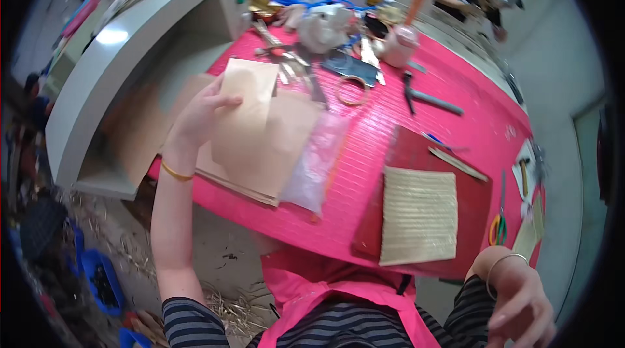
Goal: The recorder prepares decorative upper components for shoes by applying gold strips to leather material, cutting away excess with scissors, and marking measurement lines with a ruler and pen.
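Tan paper sheet (244,110) gripped by left hand (198,113).

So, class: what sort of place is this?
Probably a craft workshop: a pink worktable strewn with hand tools, a woven straw mat on a red board, and scissors near its edge.

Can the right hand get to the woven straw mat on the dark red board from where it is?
Probably yes. The right hand hangs empty below the table edge, close to the woven straw mat, and nothing lies between them on the dark red board.
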`<state>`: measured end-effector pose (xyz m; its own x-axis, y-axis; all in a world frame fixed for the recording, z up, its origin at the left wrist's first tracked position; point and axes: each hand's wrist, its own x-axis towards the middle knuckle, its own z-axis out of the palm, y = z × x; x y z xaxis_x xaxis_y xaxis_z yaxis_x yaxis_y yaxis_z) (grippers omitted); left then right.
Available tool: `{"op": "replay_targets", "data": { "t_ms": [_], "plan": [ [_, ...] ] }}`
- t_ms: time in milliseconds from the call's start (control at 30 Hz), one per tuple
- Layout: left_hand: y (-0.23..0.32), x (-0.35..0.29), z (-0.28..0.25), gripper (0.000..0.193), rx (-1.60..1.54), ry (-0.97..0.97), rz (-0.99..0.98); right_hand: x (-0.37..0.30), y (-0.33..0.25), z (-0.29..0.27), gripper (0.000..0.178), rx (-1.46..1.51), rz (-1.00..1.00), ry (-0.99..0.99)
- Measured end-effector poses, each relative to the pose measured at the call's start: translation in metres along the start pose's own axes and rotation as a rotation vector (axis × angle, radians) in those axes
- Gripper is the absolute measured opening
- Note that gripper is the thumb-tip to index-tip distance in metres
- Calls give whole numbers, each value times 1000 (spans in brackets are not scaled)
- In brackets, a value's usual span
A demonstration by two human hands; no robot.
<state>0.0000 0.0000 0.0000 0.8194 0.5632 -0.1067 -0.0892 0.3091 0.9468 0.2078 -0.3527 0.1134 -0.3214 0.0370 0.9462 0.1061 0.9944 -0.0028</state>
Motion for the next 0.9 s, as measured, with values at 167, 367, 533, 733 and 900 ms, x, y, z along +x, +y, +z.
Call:
{"op": "replay_targets", "data": {
  "t_ms": [167,367,533,733,900],
  "plan": [
    [-13,0,92,54,0,40,39,-76,-51,-67,27,-539,1136,-427],
    [10,-5,171,58,88,-129,64,-273,21,-103,44,-935,1651,-859],
    [16,-55,218,71,217,-22,80,-258,-4,-120,29,-437,1583,-681],
    [5,-81,285,76,232,-57,26,-202,-195,-210,31,-401,1786,107],
    [-13,-44,373,81,383,-453,-80,-290,-324,-284,27,-960,2166,118]
  ]
}}
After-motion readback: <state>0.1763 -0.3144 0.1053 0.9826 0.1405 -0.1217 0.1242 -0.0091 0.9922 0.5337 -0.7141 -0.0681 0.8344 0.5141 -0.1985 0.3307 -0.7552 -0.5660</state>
